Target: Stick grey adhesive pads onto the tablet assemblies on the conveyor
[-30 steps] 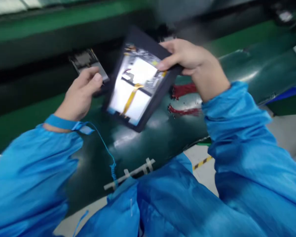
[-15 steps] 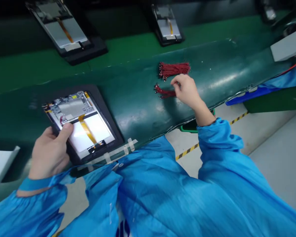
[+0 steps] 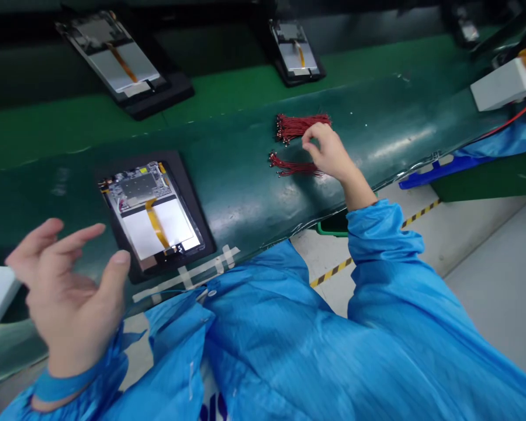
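Observation:
My left hand [image 3: 70, 298] is open, fingers spread, just left of an opened tablet [image 3: 172, 219] and apart from it. The tablet lies on a black pad [image 3: 187, 184], its circuit board, white battery area and orange ribbon cable showing. My right hand [image 3: 331, 153] has thumb and forefinger pinched together over the red wires; whatever is between the fingertips is too small to make out. Beneath it lies a small bunch of red wires [image 3: 293, 167]. A thicker bundle of red wires [image 3: 298, 125] lies just behind, partly covered by the hand.
Two more opened tablets, one at back left [image 3: 125, 58] and one at back centre [image 3: 297, 54], rest on black pads. A white box [image 3: 504, 88] with a red cable stands at the right. Tape strips [image 3: 201, 270] mark the front edge of the green mat [image 3: 245, 193].
My left hand has let go of the tablet, spread its fingers and drawn back left and toward me. My right hand stays over the red wires, with little movement.

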A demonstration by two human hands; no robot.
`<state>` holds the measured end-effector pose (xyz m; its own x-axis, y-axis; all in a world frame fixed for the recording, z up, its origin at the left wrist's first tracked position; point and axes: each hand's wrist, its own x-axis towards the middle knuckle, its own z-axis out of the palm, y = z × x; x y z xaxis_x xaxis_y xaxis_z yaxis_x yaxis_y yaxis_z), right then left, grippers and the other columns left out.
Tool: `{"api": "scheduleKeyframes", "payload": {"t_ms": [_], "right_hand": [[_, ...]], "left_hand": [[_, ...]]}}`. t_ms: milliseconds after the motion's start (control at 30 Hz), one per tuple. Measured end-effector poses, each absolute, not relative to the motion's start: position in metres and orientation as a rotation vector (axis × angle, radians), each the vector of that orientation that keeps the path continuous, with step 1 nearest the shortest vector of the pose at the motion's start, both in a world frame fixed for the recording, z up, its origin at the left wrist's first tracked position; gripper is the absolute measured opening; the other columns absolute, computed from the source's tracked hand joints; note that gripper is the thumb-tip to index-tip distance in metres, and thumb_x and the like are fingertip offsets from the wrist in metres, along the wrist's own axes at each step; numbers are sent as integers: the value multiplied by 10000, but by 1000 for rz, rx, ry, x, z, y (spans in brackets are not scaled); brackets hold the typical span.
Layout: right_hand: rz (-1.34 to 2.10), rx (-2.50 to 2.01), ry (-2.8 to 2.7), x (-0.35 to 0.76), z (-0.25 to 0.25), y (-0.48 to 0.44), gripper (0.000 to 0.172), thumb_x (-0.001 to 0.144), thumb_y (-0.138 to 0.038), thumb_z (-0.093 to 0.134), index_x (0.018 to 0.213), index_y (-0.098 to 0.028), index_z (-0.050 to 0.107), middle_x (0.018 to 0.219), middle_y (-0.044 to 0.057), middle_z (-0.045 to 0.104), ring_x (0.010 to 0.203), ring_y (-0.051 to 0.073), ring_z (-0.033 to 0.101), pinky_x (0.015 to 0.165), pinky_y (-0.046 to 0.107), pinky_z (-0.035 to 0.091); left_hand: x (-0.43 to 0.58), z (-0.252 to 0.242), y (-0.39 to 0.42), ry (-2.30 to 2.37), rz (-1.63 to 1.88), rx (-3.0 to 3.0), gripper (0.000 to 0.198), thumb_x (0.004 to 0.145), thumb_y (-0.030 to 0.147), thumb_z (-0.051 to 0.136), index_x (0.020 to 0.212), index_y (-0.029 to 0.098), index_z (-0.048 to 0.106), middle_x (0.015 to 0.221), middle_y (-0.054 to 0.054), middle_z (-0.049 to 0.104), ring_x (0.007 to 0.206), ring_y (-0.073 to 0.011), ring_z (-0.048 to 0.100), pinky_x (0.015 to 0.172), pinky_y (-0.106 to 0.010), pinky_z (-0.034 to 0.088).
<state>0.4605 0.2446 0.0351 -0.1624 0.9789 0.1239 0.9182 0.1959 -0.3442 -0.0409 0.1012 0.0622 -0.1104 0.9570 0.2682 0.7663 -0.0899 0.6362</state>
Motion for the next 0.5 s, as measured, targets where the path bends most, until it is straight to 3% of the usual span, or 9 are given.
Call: {"api": "scheduleKeyframes", "payload": {"t_ms": [133, 200, 267, 333, 500], "right_hand": [[72, -1673, -1989, 440, 78, 228, 299, 1088, -338, 332, 1162, -264, 612, 1157, 111, 655, 1180, 298, 607, 1089, 549, 461], [73, -1528, -2038, 403, 98, 209, 316, 1100, -363, 318, 1150, -255, 611, 1151, 106, 650, 1178, 292, 608, 1083, 530, 436], [278, -1232, -2282, 351, 109, 185, 257, 1093, -355, 377, 1086, -242, 608, 1095, 79, 677, 1098, 262, 629, 1041, 479, 426], [586, -860, -2559, 295, 108, 160, 219, 1090, -320, 397, 1042, -231, 590, 1013, 38, 698, 972, 220, 645, 941, 407, 421], [1141, -711, -2468, 207, 80, 117, 197, 1106, -255, 361, 1059, -215, 548, 1029, 43, 718, 860, 161, 624, 750, 296, 403]], "left_hand": [[-14, 76, 97, 1752, 1195, 2012, 400, 841, 373, 769, 1191, 180, 783, 1455, -159, 641, 1413, -396, 559, 1222, -616, 389], [-4, 81, 93, 1671, 1250, 1978, 253, 875, 318, 753, 1095, 198, 788, 1298, -115, 724, 1263, -319, 666, 1137, -507, 490], [4, 84, 86, 1579, 1137, 1963, 170, 922, 293, 712, 1071, 227, 764, 1100, -47, 772, 1037, -223, 737, 965, -368, 574], [8, 83, 80, 1472, 940, 2019, 149, 963, 307, 670, 1083, 250, 738, 948, 10, 774, 825, -156, 731, 781, -265, 579], [-1, 78, 60, 1460, 936, 2027, 54, 936, 237, 702, 884, 238, 715, 733, 68, 721, 549, -86, 597, 592, -199, 500]]}}
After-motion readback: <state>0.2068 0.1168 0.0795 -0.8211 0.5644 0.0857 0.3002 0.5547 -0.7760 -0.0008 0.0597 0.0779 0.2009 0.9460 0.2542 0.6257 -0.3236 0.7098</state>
